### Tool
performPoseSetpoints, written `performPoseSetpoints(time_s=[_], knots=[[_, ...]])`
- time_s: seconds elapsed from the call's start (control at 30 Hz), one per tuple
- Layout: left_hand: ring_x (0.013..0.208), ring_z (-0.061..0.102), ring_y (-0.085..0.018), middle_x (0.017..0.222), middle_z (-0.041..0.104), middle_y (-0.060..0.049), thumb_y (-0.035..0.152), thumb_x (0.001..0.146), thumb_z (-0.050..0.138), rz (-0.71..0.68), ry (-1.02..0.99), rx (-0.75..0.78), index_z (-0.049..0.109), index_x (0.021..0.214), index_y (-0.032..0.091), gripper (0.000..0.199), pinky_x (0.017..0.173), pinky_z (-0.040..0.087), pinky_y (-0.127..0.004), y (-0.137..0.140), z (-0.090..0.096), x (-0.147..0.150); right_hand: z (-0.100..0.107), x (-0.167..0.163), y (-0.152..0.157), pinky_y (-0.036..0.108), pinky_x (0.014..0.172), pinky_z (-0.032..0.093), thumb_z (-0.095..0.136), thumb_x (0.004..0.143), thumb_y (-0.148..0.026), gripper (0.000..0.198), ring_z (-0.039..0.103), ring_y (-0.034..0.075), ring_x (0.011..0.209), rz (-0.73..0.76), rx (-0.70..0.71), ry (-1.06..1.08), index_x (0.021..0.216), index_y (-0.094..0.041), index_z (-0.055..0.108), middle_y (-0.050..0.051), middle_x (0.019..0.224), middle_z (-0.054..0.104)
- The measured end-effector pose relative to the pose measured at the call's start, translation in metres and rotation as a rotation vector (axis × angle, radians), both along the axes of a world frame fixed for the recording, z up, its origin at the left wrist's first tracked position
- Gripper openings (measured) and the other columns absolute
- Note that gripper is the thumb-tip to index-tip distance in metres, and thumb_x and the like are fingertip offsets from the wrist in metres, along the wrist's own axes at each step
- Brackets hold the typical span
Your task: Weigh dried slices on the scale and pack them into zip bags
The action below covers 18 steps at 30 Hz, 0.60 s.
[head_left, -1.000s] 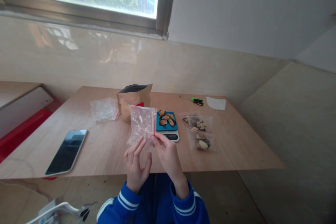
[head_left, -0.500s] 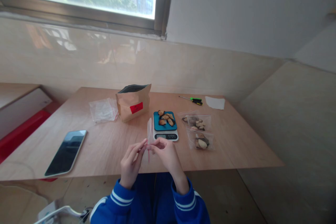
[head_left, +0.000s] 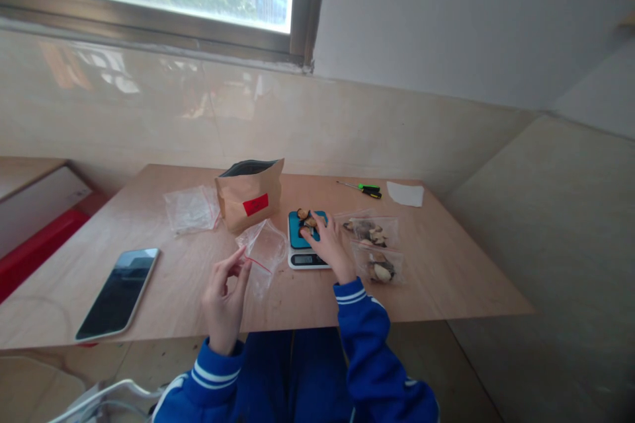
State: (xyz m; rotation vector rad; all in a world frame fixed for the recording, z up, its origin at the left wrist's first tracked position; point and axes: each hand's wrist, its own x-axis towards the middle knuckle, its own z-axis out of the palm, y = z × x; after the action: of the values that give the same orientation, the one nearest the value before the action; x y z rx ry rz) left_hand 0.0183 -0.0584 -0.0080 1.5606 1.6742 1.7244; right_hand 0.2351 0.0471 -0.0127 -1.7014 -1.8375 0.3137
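My left hand (head_left: 227, 294) pinches the edge of a clear zip bag (head_left: 268, 242) with a red seal line, its body slanting away to the right. My right hand (head_left: 329, 240) is over a small kitchen scale (head_left: 294, 241) with a blue top. Its thumb and fingers are spread around dried mushroom slices (head_left: 303, 214) on the plate and partly cover them. Whether a fingertip touches a slice is hard to see. Beside the scale, a brown paper pouch (head_left: 231, 201) with a red label stands with its top open.
Filled zip bags of dried mushroom (head_left: 381, 269) lie right of the scale. Behind them are screwdrivers (head_left: 370, 191) and a white paper (head_left: 407, 194). Flat clear bags (head_left: 191, 209) lie left of the pouch. A phone (head_left: 119, 294) rests near the table's front left edge.
My right hand has let go of the zip bag and moved up and right to the mushroom slices on the scale. My left hand has shifted left with the bag, which is now spread wider.
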Motion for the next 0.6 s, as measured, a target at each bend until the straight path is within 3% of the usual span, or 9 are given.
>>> performPoseSetpoints(time_s=[0.13,0.23,0.4,0.5,0.6], knots=[[0.072,0.057,-0.013,0.086,0.059,0.000,0.031,0.086,0.063,-0.012,0.051,0.058,0.066,0.113,0.026,0.028,0.071,0.049,-0.029,0.003,-0.002,0.001,-0.033,-0.004,0.014,0.053,0.104,0.038,0.061,0.086,-0.030,0.050,0.045,0.035,0.128,-0.014,-0.013,-0.117,0.133,-0.017,0.055,0.020,0.139,0.047],[0.089,0.060,-0.017,0.095,0.060,-0.003,0.031,0.085,0.064,0.053,0.141,0.121,0.067,0.103,0.022,0.020,0.084,0.050,-0.035,0.005,0.001,0.002,-0.045,-0.002,0.016,0.049,0.101,0.043,0.058,0.087,-0.024,0.040,0.052,0.032,0.120,-0.019,0.053,-0.044,0.126,-0.015,0.061,0.018,0.131,0.055],[0.132,0.047,-0.024,0.131,0.058,-0.013,0.028,0.093,0.051,-0.052,0.062,0.127,0.052,0.100,0.019,0.011,0.107,0.037,-0.049,0.012,-0.002,0.006,-0.044,0.004,0.018,0.043,0.101,0.045,0.055,0.084,-0.012,0.038,0.058,0.028,0.115,0.019,0.097,0.103,0.122,-0.013,0.064,0.016,0.124,0.064],[0.135,0.045,-0.021,0.138,0.054,-0.017,0.028,0.097,0.042,-0.103,-0.067,0.110,0.042,0.104,0.020,0.010,0.108,0.038,-0.046,0.016,-0.008,0.013,-0.039,0.006,0.015,0.041,0.099,0.048,0.054,0.084,-0.010,0.039,0.063,0.026,0.111,0.032,0.099,0.115,0.120,-0.014,0.066,0.014,0.120,0.067],[0.134,0.046,-0.022,0.137,0.055,-0.020,0.033,0.097,0.042,-0.131,-0.167,0.066,0.043,0.109,0.019,0.019,0.110,0.037,-0.042,0.017,-0.012,0.018,-0.035,0.009,0.010,0.041,0.098,0.049,0.055,0.084,-0.011,0.038,0.064,0.027,0.110,0.028,0.115,0.180,0.119,-0.014,0.067,0.014,0.121,0.068]])
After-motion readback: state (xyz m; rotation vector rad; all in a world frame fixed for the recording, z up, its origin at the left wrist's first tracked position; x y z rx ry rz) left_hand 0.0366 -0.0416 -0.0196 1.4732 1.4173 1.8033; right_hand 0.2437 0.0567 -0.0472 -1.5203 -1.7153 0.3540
